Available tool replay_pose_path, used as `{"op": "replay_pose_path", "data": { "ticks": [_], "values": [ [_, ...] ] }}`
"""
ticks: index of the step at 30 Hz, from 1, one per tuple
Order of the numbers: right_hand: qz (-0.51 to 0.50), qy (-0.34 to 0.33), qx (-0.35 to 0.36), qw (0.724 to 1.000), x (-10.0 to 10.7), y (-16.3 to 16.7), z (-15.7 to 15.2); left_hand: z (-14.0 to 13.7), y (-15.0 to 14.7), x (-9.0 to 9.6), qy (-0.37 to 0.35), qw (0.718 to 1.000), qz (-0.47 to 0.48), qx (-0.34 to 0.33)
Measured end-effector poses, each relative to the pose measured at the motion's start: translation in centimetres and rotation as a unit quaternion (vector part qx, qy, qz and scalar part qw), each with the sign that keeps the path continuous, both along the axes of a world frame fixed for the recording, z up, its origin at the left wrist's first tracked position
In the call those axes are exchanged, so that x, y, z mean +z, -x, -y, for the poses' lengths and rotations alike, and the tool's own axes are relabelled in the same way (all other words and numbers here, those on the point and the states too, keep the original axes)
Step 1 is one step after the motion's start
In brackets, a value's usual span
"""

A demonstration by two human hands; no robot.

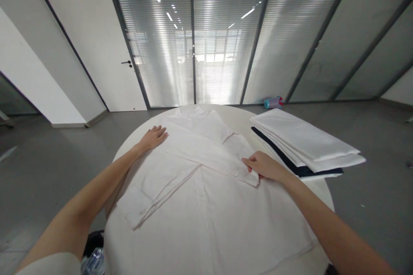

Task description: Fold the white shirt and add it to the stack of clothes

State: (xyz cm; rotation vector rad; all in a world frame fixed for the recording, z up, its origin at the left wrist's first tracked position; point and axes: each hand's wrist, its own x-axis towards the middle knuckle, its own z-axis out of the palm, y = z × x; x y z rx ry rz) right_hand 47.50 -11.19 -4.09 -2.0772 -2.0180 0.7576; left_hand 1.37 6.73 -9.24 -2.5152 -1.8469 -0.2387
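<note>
White shirt (226,210) is long-sleeved, button-fronted and lightly creased. It lies front up on the surface (238,117), collar at the far end, sleeves crossed over the front. Right grip (262,165) is closed on one sleeve's cuff end; shirt body extends leftward and nearer. Left grip (153,137) rests flat, fingers extended, by the shoulder.

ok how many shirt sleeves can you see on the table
2. The upper sleeve lies across to the right hand; the lower sleeve slants toward the near left, partly hidden under the upper one.
</note>
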Motion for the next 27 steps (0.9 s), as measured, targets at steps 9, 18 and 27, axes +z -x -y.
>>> {"op": "replay_pose_path", "data": {
  "ticks": [9, 18, 27],
  "values": [
    [0.000, 0.020, 0.014, 1.000, 0.7, 0.2, 0.3, -0.2, 0.6, -0.9, 0.005, 1.000, 0.000, -0.001],
    [-0.016, 0.038, 0.060, 0.997, 1.4, 0.1, 0.9, -0.9, 0.2, -0.5, -0.002, 1.000, 0.010, 0.000],
    [-0.056, 0.073, 0.124, 0.988, 1.5, -1.9, 1.2, 0.3, -0.8, 1.4, -0.120, 0.992, 0.004, -0.025]
  ]
}}
